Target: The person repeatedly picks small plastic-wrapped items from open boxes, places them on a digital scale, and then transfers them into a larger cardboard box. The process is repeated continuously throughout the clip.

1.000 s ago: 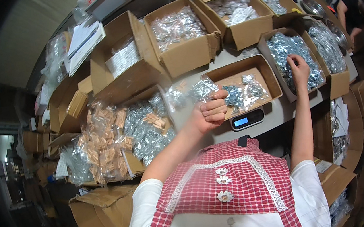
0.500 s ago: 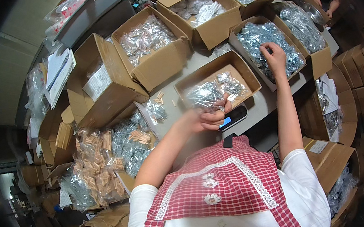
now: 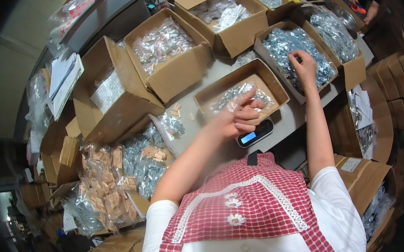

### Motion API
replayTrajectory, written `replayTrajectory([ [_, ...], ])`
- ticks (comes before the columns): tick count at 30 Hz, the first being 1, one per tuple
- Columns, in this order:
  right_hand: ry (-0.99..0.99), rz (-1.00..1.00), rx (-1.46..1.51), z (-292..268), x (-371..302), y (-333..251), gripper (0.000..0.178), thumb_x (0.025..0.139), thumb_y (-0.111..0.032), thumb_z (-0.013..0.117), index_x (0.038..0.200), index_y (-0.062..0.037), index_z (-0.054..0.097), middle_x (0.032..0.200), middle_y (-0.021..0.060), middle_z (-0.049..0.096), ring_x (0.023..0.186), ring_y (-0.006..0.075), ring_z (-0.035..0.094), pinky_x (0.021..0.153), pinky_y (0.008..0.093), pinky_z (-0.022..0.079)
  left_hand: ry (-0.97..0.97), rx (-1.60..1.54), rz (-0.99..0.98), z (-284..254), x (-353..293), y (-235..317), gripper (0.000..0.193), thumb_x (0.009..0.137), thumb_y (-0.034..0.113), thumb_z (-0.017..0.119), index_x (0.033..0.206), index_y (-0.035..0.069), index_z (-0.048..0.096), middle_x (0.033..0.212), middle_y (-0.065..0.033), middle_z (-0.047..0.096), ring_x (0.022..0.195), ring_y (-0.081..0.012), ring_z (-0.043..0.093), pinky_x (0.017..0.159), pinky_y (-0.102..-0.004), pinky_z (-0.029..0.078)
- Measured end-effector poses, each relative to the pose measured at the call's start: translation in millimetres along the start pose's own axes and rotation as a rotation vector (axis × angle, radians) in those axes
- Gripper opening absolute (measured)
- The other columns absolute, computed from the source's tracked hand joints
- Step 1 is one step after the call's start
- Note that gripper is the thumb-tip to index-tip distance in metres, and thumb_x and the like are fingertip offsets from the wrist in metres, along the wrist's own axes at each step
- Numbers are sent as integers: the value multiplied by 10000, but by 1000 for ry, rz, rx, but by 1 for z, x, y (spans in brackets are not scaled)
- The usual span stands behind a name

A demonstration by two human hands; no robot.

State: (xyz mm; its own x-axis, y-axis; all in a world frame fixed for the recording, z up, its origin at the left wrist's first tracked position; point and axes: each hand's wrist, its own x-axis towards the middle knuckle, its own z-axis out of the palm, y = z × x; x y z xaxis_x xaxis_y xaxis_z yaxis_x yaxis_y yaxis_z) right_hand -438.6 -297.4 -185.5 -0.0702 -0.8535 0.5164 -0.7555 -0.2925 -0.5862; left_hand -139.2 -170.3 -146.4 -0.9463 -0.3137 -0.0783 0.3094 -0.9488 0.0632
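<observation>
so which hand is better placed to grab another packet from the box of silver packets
Right. The right hand already rests on the silver packets in that box, while the left hand hovers over the shallow box on the scale.

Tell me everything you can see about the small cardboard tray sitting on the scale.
The shallow cardboard tray is brown, open-topped and rectangular, with low walls. It sits level on a small digital scale whose blue display shows at the front. Inside lie a few clear packets of small metal parts, leaving bare bottom on the right. The left hand hovers over its near edge; the right hand is in the neighbouring box.
</observation>
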Motion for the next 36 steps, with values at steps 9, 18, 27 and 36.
replayTrajectory([
  [9, -80, -9, 77, 2, -2, 17, 207, 919, -231, 696, 960, -29, 713, 1024, 91, 734, 936, 221, 680, 838, 315, 508, 436, 908, 176, 41, -63, -57, 262, 997, 307, 610, 1020, 55, 675, 696, 19, 575, 588, -74, 512, 523, -220, 420],
  [18, -85, 39, 61, 9, 2, 33, 210, 925, -234, 699, 980, -31, 713, 1007, 84, 731, 941, 207, 672, 861, 314, 501, 1517, 2182, 411, 13, -233, -87, 545, 741, -11, 595, 1270, 121, 589, 1332, -144, 562, 1291, -367, 456, 1109, -491, 331],
  [27, -133, -41, -13, 8, 1, 38, 232, 975, -232, 627, 1098, -45, 690, 1034, 81, 706, 949, 195, 652, 868, 318, 496, 1776, 2342, 357, -22, -261, -103, 627, 799, 54, 660, 1402, 182, 541, 1399, -212, 516, 1303, -390, 468, 1058, -492, 379],
  [36, -192, -114, 48, 11, 5, 81, 315, 994, -255, 607, 1195, -18, 661, 1082, 102, 702, 965, 208, 647, 885, 319, 494, 1933, 1939, 1135, 18, -308, -108, 257, 920, 218, 653, 1084, 28, 708, 893, -160, 681, 810, -265, 680, 733, -361, 520],
])
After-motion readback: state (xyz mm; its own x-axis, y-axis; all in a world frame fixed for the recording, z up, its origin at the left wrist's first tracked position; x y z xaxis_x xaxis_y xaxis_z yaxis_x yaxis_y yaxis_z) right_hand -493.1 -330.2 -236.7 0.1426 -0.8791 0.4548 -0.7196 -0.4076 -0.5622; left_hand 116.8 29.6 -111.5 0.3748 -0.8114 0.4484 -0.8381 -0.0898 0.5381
